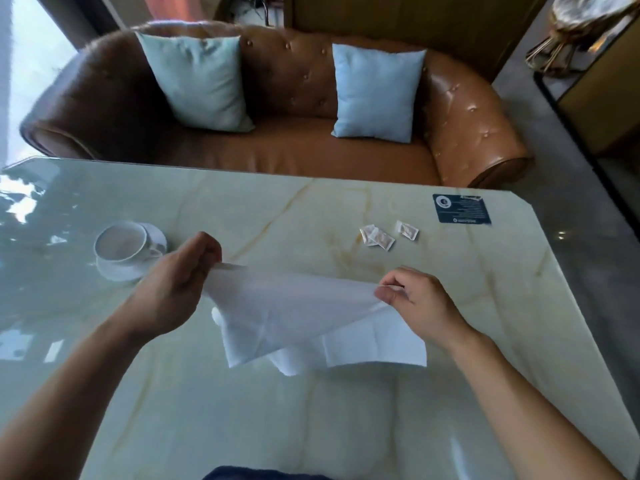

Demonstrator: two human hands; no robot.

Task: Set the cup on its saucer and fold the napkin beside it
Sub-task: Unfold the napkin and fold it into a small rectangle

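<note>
A white cup stands upright on its white saucer at the left of the marble table. To its right, a thin white napkin is stretched in the air above the table. My left hand pinches its left corner. My right hand pinches its right corner. The napkin's lower part hangs down and touches the tabletop, partly creased. The left hand hides the saucer's right edge.
Several small sugar sachets lie on the table beyond the napkin. A dark blue card sits near the far right corner. A brown leather sofa with two pale blue cushions stands behind the table.
</note>
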